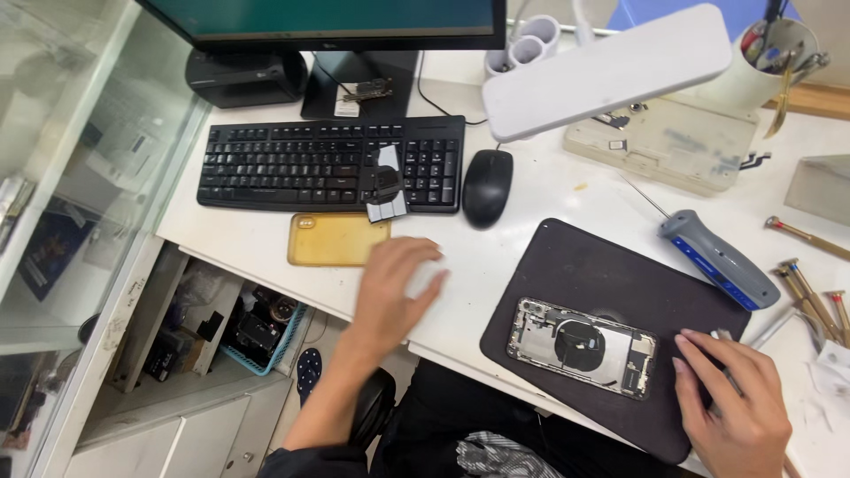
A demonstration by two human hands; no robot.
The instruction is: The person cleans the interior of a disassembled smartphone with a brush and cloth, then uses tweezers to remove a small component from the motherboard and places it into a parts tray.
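Right now your right hand (730, 403) has its fingers (699, 354) curled together around a thin tool at the edge of the opened phone (582, 346), which lies back-open on the dark mat (620, 265). Your left hand (390, 292) hovers open over the table (522, 204), fingers apart, empty, near the yellow phone case (336, 239). You seem mid-disassembly; next likely calls for steadying the phone.

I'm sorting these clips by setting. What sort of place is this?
Most likely a phone repair workbench. An opened phone with its insides exposed lies on a dark work mat, an electric screwdriver and small precision screwdrivers sit beside it, and a keyboard shares the white desk.
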